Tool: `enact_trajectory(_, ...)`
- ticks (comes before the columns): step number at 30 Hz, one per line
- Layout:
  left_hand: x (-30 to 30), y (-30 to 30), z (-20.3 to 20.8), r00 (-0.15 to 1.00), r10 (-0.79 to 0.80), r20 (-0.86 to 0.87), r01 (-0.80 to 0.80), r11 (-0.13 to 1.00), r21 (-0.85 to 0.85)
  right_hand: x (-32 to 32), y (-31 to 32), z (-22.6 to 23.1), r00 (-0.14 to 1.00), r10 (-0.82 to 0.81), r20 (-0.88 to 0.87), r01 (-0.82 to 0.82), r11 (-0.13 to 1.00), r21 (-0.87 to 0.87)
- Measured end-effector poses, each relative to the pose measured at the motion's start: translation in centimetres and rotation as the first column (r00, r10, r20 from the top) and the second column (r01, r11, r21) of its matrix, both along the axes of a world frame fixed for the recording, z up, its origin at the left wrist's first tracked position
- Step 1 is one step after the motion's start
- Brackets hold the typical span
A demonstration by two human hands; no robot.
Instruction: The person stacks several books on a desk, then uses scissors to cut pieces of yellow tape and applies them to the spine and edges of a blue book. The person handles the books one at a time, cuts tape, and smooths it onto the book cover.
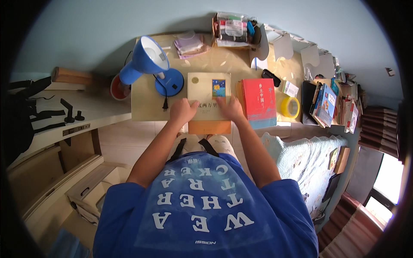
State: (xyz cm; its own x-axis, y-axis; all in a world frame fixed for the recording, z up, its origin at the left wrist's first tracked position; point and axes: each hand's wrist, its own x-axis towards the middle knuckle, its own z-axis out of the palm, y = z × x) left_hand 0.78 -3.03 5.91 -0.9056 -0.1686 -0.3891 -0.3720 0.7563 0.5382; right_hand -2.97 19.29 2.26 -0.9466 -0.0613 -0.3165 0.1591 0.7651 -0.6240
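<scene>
The left hand [184,110] and right hand [230,108] are grasping a cream book [208,92] by its sides, the book lying between them; they are perhaps reaching underneath, unseen. A red book [259,99] is lying just beyond the right hand's outer side.

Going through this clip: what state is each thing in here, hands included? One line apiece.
Cream book: closed, front cover up
Left hand: gripping its left edge
Right hand: gripping its right edge
Red book: closed, lying flat
Blue lamp: standing, head tilted, looks unlit
Black plug: unplugged, loose on the desk
</scene>
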Motion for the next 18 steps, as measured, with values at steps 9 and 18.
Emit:
enact_trajectory(9, 0.3, 1.1, -1.3, 0.954, 0.273, 0.124, -0.297, 0.801, 0.52, -2.1, 0.6, -1.1, 0.862, -0.212, 0.461, 0.376, 0.876, -0.301)
enact_trajectory(18, 3.7, 2.4, -1.9, 0.858, 0.453, 0.242, -0.492, 0.59, 0.64, 2.7, -0.1, -1.6, 0.875, -0.272, 0.401, 0.423, 0.831, -0.36)
